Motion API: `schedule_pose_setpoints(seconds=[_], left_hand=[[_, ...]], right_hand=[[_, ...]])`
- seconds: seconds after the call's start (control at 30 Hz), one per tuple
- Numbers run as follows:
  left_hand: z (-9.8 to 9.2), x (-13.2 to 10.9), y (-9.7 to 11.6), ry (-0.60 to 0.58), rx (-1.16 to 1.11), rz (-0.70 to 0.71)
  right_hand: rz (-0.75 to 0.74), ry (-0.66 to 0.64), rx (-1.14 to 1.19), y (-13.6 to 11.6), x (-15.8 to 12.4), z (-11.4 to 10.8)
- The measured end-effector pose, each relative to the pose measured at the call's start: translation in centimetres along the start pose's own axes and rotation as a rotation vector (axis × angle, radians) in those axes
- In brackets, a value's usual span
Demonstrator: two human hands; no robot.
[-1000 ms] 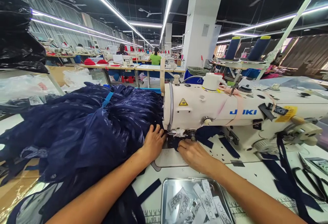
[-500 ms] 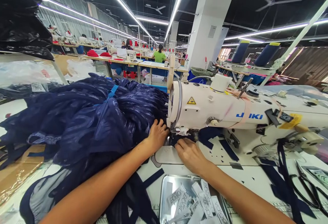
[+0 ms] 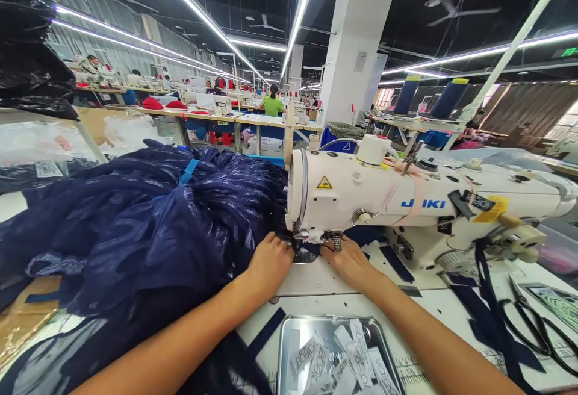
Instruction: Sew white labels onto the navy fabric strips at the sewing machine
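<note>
A white sewing machine (image 3: 379, 187) stands in front of me, its needle area low at the head's left end. My left hand (image 3: 272, 262) is just left of the presser foot, fingers curled round the edge of navy fabric (image 3: 217, 202) heaped beside the machine. My right hand (image 3: 347, 262) lies right of the needle, under the machine arm; its fingertips pinch navy fabric there and are partly hidden. Close to my forearms sits a metal tray (image 3: 282, 347) of white printed labels (image 3: 311, 353). A blue tie (image 3: 188, 171) binds the fabric heap.
Black scissors (image 3: 528, 323) and navy strips (image 3: 485, 317) lie at the right. A small navy strip (image 3: 267, 332) rests left of the tray. Thread cones (image 3: 449, 99) stand behind the machine. Farther back, a person in green (image 3: 272, 105) sits among worktables.
My left hand has moved slightly down and left, its fingers more curled. My right hand's fingertips have shifted farther right of the needle. The view has turned a little to the right.
</note>
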State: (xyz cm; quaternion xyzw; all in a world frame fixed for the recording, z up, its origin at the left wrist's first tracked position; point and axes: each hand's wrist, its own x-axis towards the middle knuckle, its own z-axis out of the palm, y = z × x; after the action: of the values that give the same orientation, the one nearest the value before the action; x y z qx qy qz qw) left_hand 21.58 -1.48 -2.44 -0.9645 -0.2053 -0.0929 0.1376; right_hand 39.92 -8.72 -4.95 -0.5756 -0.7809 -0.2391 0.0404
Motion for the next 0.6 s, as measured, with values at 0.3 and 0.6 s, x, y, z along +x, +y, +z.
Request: schedule_pose_setpoints(seconds=[0.3,0.6], left_hand=[[-3.8,-7.8,-8.0,0.564,0.004,-0.228],[-4.4,-5.7,-4.7,0.167,0.313,0.134]], right_hand=[[0.017,0.064,0.047,-0.4,-0.3,0.3],[-0.012,0.038,-0.009,-1.1,0.0,0.2]])
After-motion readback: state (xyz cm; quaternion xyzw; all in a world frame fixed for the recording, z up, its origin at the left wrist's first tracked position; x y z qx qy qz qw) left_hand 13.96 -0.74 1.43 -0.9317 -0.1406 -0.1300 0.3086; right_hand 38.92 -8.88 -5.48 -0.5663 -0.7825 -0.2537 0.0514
